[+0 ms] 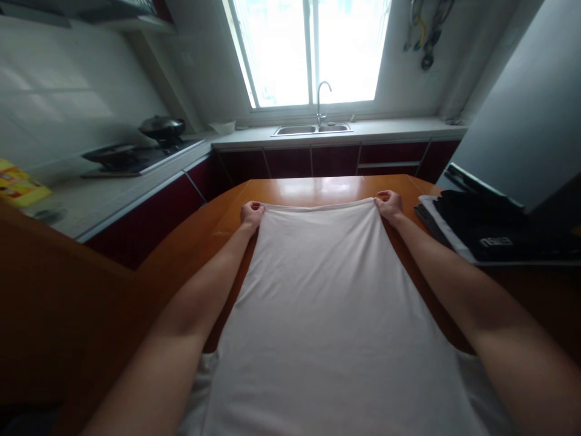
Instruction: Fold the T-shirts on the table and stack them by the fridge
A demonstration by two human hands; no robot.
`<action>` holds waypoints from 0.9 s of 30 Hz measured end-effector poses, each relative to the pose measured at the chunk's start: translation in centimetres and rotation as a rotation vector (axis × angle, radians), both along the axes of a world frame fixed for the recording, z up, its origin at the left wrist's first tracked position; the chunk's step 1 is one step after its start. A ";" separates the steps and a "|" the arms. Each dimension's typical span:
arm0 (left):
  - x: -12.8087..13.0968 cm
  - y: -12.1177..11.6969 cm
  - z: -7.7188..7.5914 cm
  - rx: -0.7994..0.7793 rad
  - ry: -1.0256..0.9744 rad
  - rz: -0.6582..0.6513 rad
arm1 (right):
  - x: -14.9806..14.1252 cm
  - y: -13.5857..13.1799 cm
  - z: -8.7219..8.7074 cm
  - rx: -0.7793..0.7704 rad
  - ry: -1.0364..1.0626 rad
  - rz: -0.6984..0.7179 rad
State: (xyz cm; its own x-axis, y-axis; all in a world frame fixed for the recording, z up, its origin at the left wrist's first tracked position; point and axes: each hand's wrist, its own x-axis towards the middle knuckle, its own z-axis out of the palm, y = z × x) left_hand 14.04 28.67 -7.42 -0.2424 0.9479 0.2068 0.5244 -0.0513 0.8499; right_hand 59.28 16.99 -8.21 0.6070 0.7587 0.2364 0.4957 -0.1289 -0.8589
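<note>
A white T-shirt lies spread over the wooden table, its hem at the far side and its sleeves towards me. My left hand pinches the left corner of the hem. At the opposite corner, my right hand has its fingers closed on the fabric too. The hem is drawn nearly straight between both hands, and slanting creases run down the cloth from the right corner. The collar end is out of view below.
To the right, a stack of folded dark and white clothes rests near the table's edge. A sink stands beneath the window. On the left counter are a stove with a lidded wok and a yellow package.
</note>
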 end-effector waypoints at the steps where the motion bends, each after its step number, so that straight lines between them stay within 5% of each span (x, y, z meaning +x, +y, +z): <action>1: 0.0 0.2 0.0 0.001 0.029 0.002 | 0.0 0.2 0.0 -0.031 -0.048 0.008; 5: 0.4 0.0 0.4 0.008 0.259 0.005 | -0.5 0.5 0.1 -0.167 -0.272 0.035; 8: 1.5 -1.4 0.9 0.156 0.528 0.002 | -1.9 -0.1 0.2 -0.181 -0.440 -0.017; 11: 2.6 -3.4 1.1 0.270 0.715 -0.183 | -3.8 -1.3 0.2 -0.154 -0.580 0.052; 14: 2.9 -4.7 1.0 0.096 0.873 -0.402 | -5.3 -2.4 -0.1 -0.249 -0.672 0.245; 17: 2.6 -4.7 0.8 -0.134 0.955 -0.436 | -5.8 -2.5 -0.3 -0.462 -0.687 0.342; 20: 2.2 -3.9 0.9 -0.191 0.970 -0.443 | -5.6 -1.8 0.1 -0.591 -0.694 0.384; 24: 2.6 -3.2 1.3 -0.188 0.968 -0.446 | -5.6 -1.0 0.5 -0.582 -0.704 0.390; 27: 3.1 -3.2 1.2 -0.131 0.967 -0.415 | -5.9 -1.1 0.2 -0.401 -0.747 0.299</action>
State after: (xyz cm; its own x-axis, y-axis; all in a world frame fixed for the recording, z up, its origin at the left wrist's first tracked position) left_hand 17.19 25.48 -6.23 0.3182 0.9476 0.0289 0.9430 -0.3195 0.0928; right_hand 53.33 15.93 -8.03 0.1647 0.9710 0.1734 0.9681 -0.1254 -0.2170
